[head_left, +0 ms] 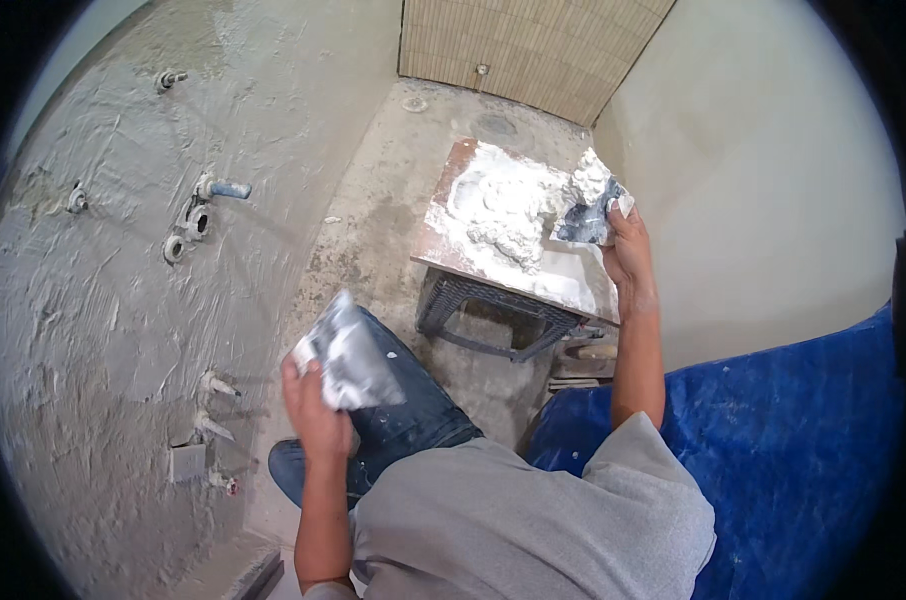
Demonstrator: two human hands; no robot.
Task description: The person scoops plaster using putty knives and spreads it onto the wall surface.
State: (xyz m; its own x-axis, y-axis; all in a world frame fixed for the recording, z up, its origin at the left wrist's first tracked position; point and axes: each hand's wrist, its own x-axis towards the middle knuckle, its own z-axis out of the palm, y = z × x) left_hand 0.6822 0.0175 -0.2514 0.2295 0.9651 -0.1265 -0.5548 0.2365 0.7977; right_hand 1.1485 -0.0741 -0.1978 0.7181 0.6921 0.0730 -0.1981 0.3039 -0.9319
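My left hand is closed on the edge of a flat metal scraper smeared with white, held over my left leg. In my right hand is a second scraper, a dark flat putty blade, gripped at its edge. A lump of white plaster sits on the far end of that blade. Just left of it, a large mound of wet white plaster lies on a brown board. The board rests on a dark woven-pattern plastic stool.
At left, a rough plastered wall has protruding pipe ends and a small box. A blue tarp covers the lower right, beside a smooth wall. A tiled panel stands behind. Stacked pieces lie by the stool.
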